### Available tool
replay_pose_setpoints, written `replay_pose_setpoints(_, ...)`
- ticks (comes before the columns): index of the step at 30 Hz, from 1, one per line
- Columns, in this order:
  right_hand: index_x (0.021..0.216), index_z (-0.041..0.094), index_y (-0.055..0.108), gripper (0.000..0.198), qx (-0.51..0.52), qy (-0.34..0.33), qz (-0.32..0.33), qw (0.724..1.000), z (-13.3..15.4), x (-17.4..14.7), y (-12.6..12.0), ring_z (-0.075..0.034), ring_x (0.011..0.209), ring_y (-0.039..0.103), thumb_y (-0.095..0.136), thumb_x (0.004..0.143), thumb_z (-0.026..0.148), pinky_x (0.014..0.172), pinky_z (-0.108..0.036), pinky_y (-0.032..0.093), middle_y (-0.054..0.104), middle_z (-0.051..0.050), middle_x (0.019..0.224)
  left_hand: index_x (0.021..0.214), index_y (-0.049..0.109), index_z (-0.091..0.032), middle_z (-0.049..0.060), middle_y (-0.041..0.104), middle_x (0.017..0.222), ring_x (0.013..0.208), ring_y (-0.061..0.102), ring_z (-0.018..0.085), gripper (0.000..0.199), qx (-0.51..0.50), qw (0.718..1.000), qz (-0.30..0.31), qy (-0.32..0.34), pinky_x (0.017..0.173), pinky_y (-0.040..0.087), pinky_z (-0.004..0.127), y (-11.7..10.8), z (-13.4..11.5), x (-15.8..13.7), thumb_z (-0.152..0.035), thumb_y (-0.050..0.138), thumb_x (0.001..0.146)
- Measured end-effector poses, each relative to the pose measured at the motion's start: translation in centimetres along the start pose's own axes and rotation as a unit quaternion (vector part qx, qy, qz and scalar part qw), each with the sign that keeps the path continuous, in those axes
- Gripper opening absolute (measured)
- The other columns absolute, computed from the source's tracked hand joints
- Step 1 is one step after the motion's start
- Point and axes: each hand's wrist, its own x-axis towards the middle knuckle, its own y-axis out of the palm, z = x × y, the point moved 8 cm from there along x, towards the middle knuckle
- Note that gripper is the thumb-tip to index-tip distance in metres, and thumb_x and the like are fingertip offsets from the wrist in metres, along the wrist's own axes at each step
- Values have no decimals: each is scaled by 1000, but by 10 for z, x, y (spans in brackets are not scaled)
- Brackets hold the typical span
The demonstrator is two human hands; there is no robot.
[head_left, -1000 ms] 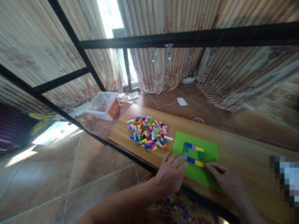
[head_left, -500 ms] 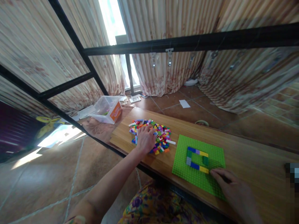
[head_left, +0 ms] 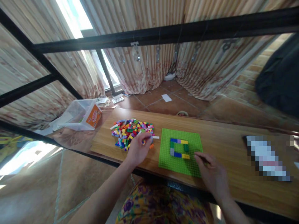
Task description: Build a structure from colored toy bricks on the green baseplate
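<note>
My left hand [head_left: 140, 148] is just over the near right edge of a heap of mixed building bricks [head_left: 130, 130]. Its thumb and forefinger pinch what looks like a small greyish building brick. My right hand [head_left: 211, 170] hovers by the right side of a green baseplate [head_left: 164, 160], thumb and fingers drawn together; anything between them is hidden. On the baseplate, a rectangular outline of bricks [head_left: 177, 154] in blue, lilac, yellow, green and grey has a gap at its right side, near the yellow corner. A white brick [head_left: 155, 137] lies between heap and plate.
The plate and heap rest on a long wooden tabletop [head_left: 230, 146]. A clear plastic bin [head_left: 80, 113] with an orange label stands beyond its left end. A blurred-out object [head_left: 267, 158] lies at right. Black metal bars [head_left: 163, 34] cross ahead, before curtains.
My left hand has come out of the brick heap, towards the baseplate, with its fingers pinched. My right hand has drawn slightly away from the yellow brick. The view has swung right.
</note>
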Motion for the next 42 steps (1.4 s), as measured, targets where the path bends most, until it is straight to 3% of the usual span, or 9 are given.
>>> replay_pose_setpoints(1,92,21,71,29,15,-19,-2,1000,10,-5,2,-22,87,67,58,85,46,83,-37,52,72,-8,96,93,70,-17,6,71,92,87,63,18,16,-118,990,56,-55,87,48,33,21,3,-9,-28,63,84)
replay_pose_setpoints(3,99,23,70,28,52,-49,21,997,31,-15,11,-20,89,67,57,87,44,85,-36,52,71,-7,99,94,71,-15,5,71,87,79,64,15,26,-329,921,117,-173,82,49,30,58,8,-29,-36,71,79)
replay_pose_setpoints(6,110,25,67,28,91,-68,54,992,54,-25,22,-19,90,66,57,90,40,83,-34,53,70,-6,101,97,71,-13,6,72,86,75,65,12,38,-472,821,163,-277,80,48,26,96,5,-51,-38,81,70)
replay_pose_setpoints(11,113,27,66,26,80,-103,54,990,72,-28,23,-20,96,65,59,89,34,86,-37,53,70,-6,104,92,72,-12,5,72,87,73,63,11,38,-495,795,192,-293,76,48,24,118,-4,-61,-33,86,63)
replay_pose_setpoints(14,107,27,68,20,57,-125,54,989,72,-32,22,-21,99,64,58,90,30,88,-39,52,71,-5,103,86,71,-12,3,70,82,69,60,9,34,-484,801,192,-297,72,46,23,128,-4,-68,-33,85,64)
replay_pose_setpoints(18,102,26,70,20,48,-97,54,993,49,-33,16,-21,97,64,57,90,35,86,-38,53,71,-6,101,85,67,-14,2,67,76,68,59,11,22,-401,853,185,-279,68,45,23,135,4,-73,-31,75,73)
replay_pose_setpoints(22,100,23,70,27,14,-36,19,999,15,-15,-2,-21,88,65,57,88,43,83,-38,53,71,-8,98,90,65,-15,3,67,81,73,60,14,18,-295,927,143,-182,69,46,24,125,9,-58,-26,68,76)
replay_pose_setpoints(26,97,21,71,30,-5,-26,35,999,2,6,-3,-22,87,66,56,87,45,81,-38,53,72,-9,99,90,66,-15,4,66,84,72,58,13,14,-198,966,134,-99,65,44,23,114,11,-46,-23,61,80)
replay_pose_setpoints(42,101,23,71,28,-89,-128,129,979,17,18,23,-22,90,65,48,92,37,83,-38,51,71,-7,96,89,69,-16,5,69,85,75,60,15,16,-176,971,145,-73,69,48,24,113,20,-41,-26,61,82)
